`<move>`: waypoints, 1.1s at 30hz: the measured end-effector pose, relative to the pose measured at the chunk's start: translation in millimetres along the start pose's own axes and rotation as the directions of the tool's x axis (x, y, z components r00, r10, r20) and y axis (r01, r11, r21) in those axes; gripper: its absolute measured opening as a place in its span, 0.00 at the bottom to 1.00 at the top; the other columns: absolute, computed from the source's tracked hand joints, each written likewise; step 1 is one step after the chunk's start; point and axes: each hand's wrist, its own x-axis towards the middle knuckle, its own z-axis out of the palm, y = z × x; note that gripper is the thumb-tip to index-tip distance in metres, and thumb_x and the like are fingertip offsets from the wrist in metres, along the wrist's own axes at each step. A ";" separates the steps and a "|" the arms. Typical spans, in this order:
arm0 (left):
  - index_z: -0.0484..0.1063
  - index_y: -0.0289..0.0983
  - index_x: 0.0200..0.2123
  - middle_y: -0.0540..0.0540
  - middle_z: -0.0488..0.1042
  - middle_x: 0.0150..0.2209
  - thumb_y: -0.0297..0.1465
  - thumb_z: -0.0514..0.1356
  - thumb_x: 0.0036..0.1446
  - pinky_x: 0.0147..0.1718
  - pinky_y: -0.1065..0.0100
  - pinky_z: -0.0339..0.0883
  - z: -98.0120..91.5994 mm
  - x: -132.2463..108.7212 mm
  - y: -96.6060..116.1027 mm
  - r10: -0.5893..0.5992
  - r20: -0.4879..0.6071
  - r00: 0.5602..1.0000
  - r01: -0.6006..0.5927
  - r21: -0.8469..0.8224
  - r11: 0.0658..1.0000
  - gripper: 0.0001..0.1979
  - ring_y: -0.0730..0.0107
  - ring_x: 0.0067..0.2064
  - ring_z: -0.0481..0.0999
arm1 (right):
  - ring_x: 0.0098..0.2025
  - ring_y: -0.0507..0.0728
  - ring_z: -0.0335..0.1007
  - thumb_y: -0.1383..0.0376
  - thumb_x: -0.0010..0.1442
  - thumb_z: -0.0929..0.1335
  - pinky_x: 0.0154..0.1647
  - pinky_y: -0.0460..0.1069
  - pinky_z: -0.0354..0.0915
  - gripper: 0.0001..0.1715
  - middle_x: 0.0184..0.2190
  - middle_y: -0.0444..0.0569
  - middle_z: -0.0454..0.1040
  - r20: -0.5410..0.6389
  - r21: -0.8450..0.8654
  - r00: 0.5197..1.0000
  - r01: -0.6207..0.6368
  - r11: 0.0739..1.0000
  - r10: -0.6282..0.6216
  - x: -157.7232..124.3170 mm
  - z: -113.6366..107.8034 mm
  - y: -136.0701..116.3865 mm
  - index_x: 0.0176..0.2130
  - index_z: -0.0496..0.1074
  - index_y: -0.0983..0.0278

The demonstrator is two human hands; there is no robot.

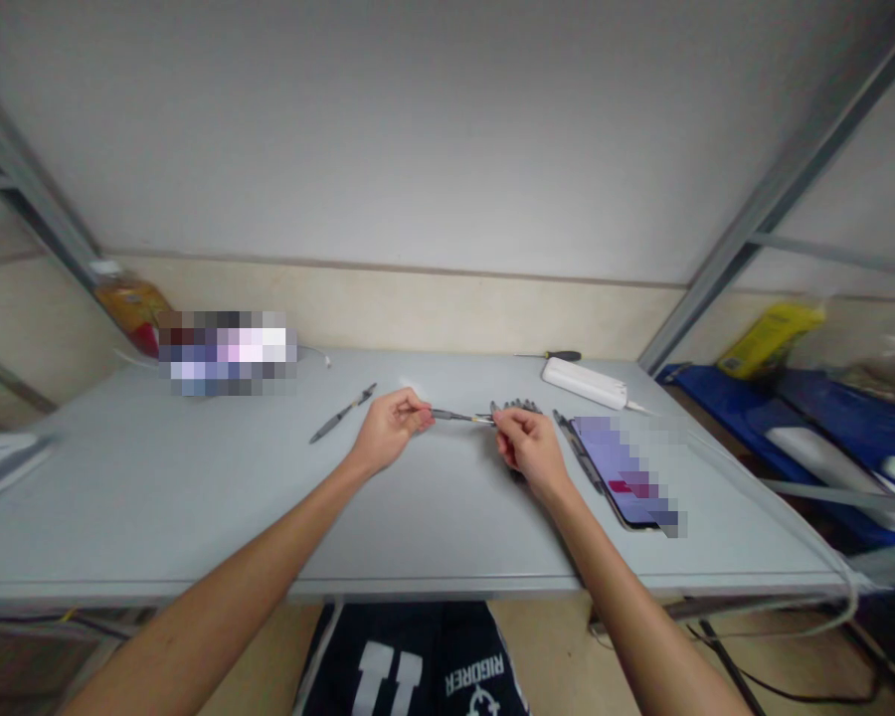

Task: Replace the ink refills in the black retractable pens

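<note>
Between my two hands a thin grey pen is held level above the desk. My left hand pinches its left end between thumb and fingers. At the other end, where the pen narrows to a pale tip section, my right hand has thumb and forefinger closed; whether they grip the pen or a small part of it is hidden. Several dark pens lie in a bunch behind and under my right hand, partly covered by it. Another grey pen rests slantwise left of my left hand.
On the grey desk, a phone lies at right with a dark pen along its left edge. Behind are a white power strip and a screwdriver. A bottle and a blurred-out object stand back left.
</note>
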 end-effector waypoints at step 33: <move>0.64 0.35 0.26 0.49 0.74 0.25 0.41 0.66 0.43 0.31 0.69 0.67 4.8 0.4 2.5 0.022 0.045 0.999 -0.021 -0.019 1.000 0.17 0.72 0.29 0.75 | 0.12 0.44 0.50 0.56 0.45 0.72 0.09 0.40 0.44 0.17 0.12 0.36 0.60 -0.083 0.384 0.995 -0.016 0.923 0.051 -0.3 10.3 -6.3 0.25 0.66 0.65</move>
